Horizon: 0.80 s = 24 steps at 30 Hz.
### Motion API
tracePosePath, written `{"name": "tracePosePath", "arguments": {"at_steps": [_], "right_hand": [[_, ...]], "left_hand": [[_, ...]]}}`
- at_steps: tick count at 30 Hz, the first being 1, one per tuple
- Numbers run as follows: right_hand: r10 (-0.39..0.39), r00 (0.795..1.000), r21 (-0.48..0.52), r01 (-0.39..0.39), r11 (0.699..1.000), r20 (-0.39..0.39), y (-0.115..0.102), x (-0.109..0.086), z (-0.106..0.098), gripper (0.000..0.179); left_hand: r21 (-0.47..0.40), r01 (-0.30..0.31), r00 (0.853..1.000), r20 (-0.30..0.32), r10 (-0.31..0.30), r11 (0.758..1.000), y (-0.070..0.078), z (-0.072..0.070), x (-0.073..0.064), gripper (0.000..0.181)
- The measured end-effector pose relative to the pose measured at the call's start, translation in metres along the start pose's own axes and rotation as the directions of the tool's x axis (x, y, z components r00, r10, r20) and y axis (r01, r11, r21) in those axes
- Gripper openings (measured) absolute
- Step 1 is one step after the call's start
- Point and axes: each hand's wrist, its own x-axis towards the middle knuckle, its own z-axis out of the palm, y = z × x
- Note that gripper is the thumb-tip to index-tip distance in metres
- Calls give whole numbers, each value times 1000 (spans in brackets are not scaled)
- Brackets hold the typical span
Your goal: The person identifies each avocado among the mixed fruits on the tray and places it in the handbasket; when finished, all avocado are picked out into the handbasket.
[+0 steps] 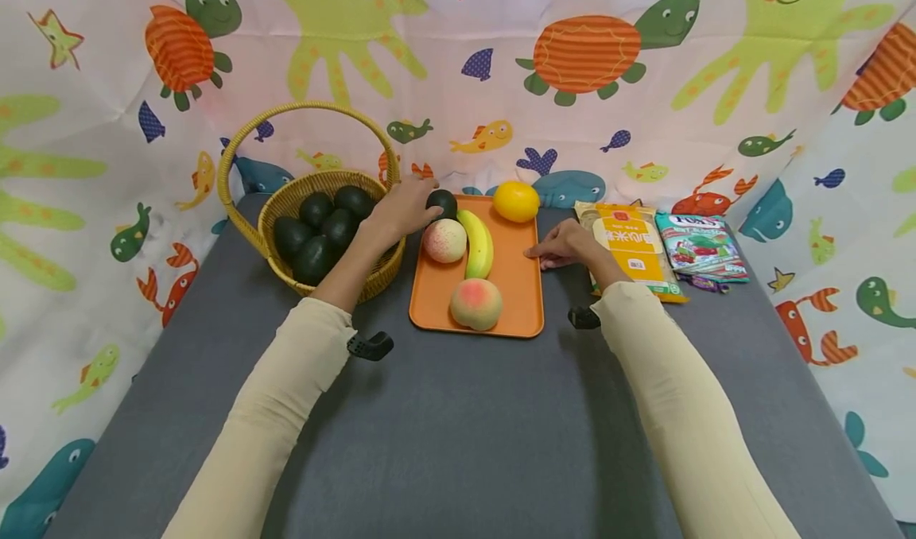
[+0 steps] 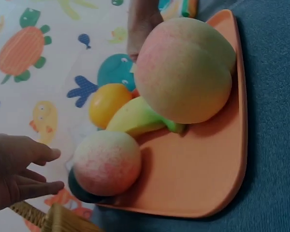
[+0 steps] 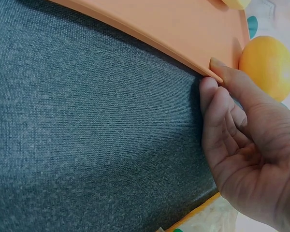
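An orange tray [image 1: 515, 285] lies on the table with a banana [image 1: 478, 245], a pale speckled peach [image 1: 444, 241], a larger pink-topped peach [image 1: 475, 304], a yellow lemon [image 1: 516, 201] and a dark green avocado [image 1: 442, 203] on it. My left hand [image 1: 406, 207] reaches over the basket's right rim to that avocado. In the left wrist view its fingers [image 2: 43, 188] are spread, with a gap before the avocado [image 2: 79, 190], which sits partly hidden behind the speckled peach. At the tray's right edge, my right hand [image 3: 251, 130] pinches the rim between thumb and curled fingers.
To the left stands a woven basket [image 1: 386, 278] with a tall handle, holding several avocados [image 1: 312, 261]. On the right lie a yellow food packet [image 1: 630, 241], a green packet [image 1: 701, 246] and a small purple wrapper [image 1: 704, 283]. A printed curtain [image 1: 458, 62] borders the table.
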Motion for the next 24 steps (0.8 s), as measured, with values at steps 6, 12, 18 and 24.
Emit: {"name": "tracePosePath", "arguments": {"at_steps": [6,12,18,24], "right_hand": [[5,1000,-8,-5,1000,-3,3,1,-2,43],[-16,1000,-28,16,999,11,2,1,1,44],[-25,999,-46,24,999,-20,2,-1,1,41],[-33,999,-9,33,999,0,5,-1,-1,38]], "left_hand": [[-45,-18,1000,-19,18,999,7,13,21,58],[-13,19,1000,20,-19,1000,6,22,36,60],[-25,57,997,61,-56,998,5,28,45,55],[-37,116,984,143,-109,993,6,28,49,57]]}}
